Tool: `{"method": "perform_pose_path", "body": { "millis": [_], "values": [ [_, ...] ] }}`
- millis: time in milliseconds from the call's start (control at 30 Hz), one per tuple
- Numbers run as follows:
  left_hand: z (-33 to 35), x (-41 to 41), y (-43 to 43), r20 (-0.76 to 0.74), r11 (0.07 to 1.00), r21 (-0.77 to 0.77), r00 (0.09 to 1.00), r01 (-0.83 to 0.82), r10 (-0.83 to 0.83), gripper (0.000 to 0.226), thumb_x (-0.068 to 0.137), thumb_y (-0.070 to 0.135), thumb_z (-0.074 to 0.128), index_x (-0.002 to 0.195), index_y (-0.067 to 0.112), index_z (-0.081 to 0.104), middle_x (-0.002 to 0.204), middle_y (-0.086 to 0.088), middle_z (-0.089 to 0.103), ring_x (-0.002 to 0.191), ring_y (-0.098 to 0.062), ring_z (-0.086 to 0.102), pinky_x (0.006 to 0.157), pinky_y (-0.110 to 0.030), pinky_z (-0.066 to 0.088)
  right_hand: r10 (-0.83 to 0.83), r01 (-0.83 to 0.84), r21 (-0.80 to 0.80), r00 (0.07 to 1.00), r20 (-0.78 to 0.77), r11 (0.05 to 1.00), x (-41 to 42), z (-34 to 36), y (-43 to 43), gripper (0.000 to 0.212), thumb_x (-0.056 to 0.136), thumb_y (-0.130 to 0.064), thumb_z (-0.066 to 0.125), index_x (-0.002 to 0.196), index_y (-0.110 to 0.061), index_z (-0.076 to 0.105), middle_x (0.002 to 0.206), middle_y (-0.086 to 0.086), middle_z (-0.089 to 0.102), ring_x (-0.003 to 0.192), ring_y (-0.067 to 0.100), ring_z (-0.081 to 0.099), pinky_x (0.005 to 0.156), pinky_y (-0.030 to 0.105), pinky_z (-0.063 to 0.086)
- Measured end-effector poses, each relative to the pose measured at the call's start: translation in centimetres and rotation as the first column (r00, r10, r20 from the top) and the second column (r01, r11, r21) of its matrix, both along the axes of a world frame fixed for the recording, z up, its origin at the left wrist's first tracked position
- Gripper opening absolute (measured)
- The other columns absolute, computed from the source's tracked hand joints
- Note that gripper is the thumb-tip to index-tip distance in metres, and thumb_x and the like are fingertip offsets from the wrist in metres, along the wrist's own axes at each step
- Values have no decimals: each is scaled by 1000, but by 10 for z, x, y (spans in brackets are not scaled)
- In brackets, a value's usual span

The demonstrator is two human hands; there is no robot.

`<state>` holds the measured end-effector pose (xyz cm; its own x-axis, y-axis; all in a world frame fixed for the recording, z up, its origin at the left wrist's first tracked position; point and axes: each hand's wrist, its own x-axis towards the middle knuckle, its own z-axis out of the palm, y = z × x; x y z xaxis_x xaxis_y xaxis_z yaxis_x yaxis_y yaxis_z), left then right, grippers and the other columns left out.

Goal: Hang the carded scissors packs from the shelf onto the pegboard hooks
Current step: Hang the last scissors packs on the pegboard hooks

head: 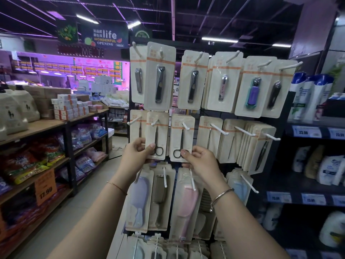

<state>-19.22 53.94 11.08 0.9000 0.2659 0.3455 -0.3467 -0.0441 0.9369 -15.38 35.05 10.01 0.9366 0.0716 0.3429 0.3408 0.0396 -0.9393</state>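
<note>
Left hand: my left hand [137, 153] pinches the lower edge of the left scissors pack [156, 136], thumb on the front by the finger loops.
Right hand: my right hand [200, 161] grips the bottom of the right scissors pack [182, 138], thumb pressed on the card face.
Left pack: I see it hanging on a white hook [155, 122] in the middle row.
Right pack: it hangs on the neighbouring hook [185, 126], just beside the left pack.
Above: nail clipper cards [193, 80] fill the top row.
Below: comb cards [185, 204] hang under my hands.
Wrists: a bracelet [221, 197] sits on my right wrist.
</note>
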Motion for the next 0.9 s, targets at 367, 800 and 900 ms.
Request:
{"method": "perform_pose_path", "body": {
  "millis": [367,800,900],
  "values": [
    [-6,-5,-3,-11,997,73,999,-29,30,21,90,11,63,105,-3,58,81,-13,58,73,-21,60,64,-28,53,-63,66,-80,997,41,995,-3,-9,0,16,84,-15,71,83,-3,60,71,7,69,56,4,65,52,16,54],
    [-10,-35,9,-76,962,204,977,-181,200,43,84,9,68,124,7,52,102,-6,59,86,-22,60,90,-45,53,-200,241,-307,967,160,921,-38,0,-46,27,81,-27,71,106,-30,61,93,-5,70,74,4,66,63,17,51],
    [-9,-47,5,31,826,459,935,-327,353,35,84,14,67,116,8,56,106,-10,58,89,-23,57,82,-38,50,-222,308,-371,940,258,876,-46,0,-56,20,82,-25,70,100,-31,63,90,-7,67,67,-6,61,53,7,46]
  ]
}}
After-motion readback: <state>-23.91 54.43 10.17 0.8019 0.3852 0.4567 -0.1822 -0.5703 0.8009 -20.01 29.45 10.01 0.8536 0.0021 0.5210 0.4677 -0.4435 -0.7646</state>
